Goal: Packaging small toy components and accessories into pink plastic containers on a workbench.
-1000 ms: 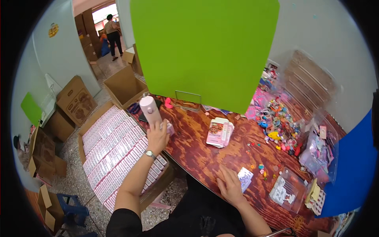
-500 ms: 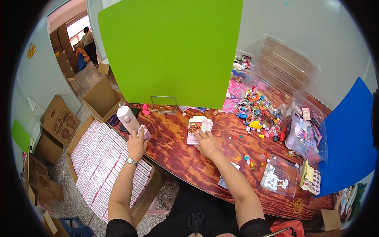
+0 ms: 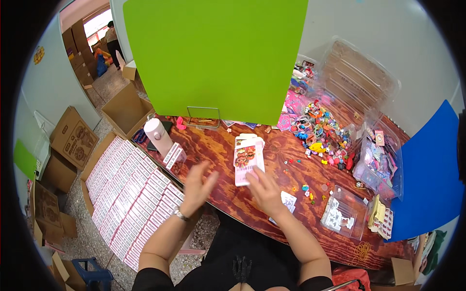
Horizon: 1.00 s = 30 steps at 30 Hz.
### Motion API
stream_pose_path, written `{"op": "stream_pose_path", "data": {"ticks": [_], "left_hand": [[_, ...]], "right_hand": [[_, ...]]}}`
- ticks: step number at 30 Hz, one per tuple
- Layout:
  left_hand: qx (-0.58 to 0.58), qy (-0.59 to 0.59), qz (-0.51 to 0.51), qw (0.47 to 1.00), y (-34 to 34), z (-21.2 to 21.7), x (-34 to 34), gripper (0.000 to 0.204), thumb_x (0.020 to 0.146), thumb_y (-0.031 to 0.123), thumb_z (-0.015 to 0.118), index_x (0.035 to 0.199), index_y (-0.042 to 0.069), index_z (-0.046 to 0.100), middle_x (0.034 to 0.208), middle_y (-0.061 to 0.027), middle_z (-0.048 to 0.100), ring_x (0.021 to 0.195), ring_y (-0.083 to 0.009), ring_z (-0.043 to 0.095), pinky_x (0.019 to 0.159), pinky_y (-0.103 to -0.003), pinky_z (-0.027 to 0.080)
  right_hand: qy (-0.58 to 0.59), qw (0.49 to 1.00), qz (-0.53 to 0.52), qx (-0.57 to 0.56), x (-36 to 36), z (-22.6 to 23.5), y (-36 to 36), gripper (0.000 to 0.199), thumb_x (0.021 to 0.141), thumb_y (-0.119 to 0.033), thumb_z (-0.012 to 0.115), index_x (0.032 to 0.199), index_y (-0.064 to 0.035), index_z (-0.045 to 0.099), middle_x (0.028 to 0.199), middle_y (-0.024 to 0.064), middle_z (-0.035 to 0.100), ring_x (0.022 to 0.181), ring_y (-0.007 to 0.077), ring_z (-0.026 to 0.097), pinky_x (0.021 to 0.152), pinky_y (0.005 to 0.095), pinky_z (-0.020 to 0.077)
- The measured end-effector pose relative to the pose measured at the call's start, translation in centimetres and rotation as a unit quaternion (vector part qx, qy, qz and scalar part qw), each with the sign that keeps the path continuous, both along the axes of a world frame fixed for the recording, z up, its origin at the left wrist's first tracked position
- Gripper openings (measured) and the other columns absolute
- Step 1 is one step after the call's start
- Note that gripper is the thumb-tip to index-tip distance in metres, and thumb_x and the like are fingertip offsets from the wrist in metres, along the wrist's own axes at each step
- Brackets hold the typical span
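A flat pink box with cartoon figures (image 3: 246,159) lies over a small pile of similar pale boxes (image 3: 248,137) at the middle of the table. My right hand (image 3: 266,194) has its fingers on the lower right corner of the upper box, gripping it. To the left, my left hand (image 3: 196,190) hangs over the table's front edge, holding nothing, with thumb and fingers apart and slightly blurred. A small pink-and-white box (image 3: 174,159) stands at the table's left edge, next to a pale pink bottle (image 3: 158,136).
A large carton (image 3: 87,206) packed with rows of pink-and-white boxes is at the left. Colourful trinkets (image 3: 320,128), a clear bin of packets (image 3: 378,162) and a shallow clear tray (image 3: 347,213) occupy the right. A green board (image 3: 208,60) stands behind. Another person (image 3: 113,41) is beyond the doorway.
My left hand has let go of the small box beside the bottle and moved right and nearer. My right hand has shifted slightly right and nearer, and the pink box now covers more of the pile.
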<state>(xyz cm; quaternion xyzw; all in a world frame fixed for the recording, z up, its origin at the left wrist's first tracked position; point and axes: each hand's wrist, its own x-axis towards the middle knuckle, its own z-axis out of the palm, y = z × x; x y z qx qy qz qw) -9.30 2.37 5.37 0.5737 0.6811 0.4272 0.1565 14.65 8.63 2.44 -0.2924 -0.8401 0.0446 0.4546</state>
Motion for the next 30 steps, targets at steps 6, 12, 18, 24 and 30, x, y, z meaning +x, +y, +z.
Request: {"op": "stream_pose_path", "data": {"ticks": [6, 12, 18, 24, 30], "left_hand": [[-0.090, -0.508, -0.214, 0.829, 0.4, -1.5, 8.2, 0.070, 0.091, 0.015, 0.076, 0.144, -0.007, 0.037, 0.123, -0.0123, 0.061, 0.109, -0.0166, 0.062, 0.092, -0.030, 0.053], [-0.103, -0.415, -0.193, 0.883, 0.4, -3.0, 11.5, 0.080, 0.077, 0.023, 0.089, 0.137, -0.003, 0.043, 0.116, -0.0088, 0.062, 0.105, -0.0154, 0.062, 0.090, -0.031, 0.053], [0.008, -0.113, -0.130, 0.985, -0.5, -2.7, 13.0, 0.087, 0.070, 0.029, 0.090, 0.137, -0.003, 0.044, 0.112, -0.0185, 0.067, 0.100, -0.0287, 0.070, 0.087, -0.040, 0.056], [0.117, -0.038, -0.137, 0.983, -1.8, -1.9, 14.8, 0.088, 0.070, 0.021, 0.086, 0.143, 0.003, 0.041, 0.120, -0.0198, 0.065, 0.100, -0.0343, 0.069, 0.081, -0.042, 0.057], [0.174, 0.061, -0.229, 0.956, -1.6, -2.1, 13.7, 0.075, 0.069, 0.016, 0.088, 0.133, 0.005, 0.050, 0.115, -0.0168, 0.063, 0.093, -0.0309, 0.068, 0.074, -0.037, 0.058]], "right_hand": [[-0.161, 0.976, 0.080, 0.123, 3.8, 0.2, -5.7, 0.036, 0.078, -0.008, 0.067, 0.112, 0.0048, 0.070, 0.126, 0.0156, 0.062, 0.113, 0.0312, 0.064, 0.094, 0.0390, 0.0553], [-0.212, 0.965, 0.086, 0.128, 5.9, -0.4, -7.8, 0.031, 0.082, -0.011, 0.065, 0.110, 0.0010, 0.072, 0.125, 0.0154, 0.064, 0.112, 0.0307, 0.065, 0.095, 0.0396, 0.0555], [0.004, 0.997, -0.058, 0.049, 8.1, 1.6, -7.9, 0.038, 0.077, -0.012, 0.079, 0.115, -0.0060, 0.072, 0.122, 0.0180, 0.063, 0.103, 0.0323, 0.067, 0.088, 0.0383, 0.0564], [-0.011, 0.991, -0.129, 0.035, 7.6, 3.1, -6.8, 0.041, 0.079, -0.015, 0.082, 0.118, -0.0109, 0.071, 0.125, 0.0211, 0.060, 0.108, 0.0367, 0.064, 0.088, 0.0435, 0.0553], [-0.029, 0.997, -0.055, -0.049, 8.9, 3.7, -7.3, 0.040, 0.081, -0.016, 0.080, 0.119, -0.0110, 0.070, 0.131, 0.0195, 0.059, 0.109, 0.0349, 0.065, 0.089, 0.0425, 0.0554]]}}
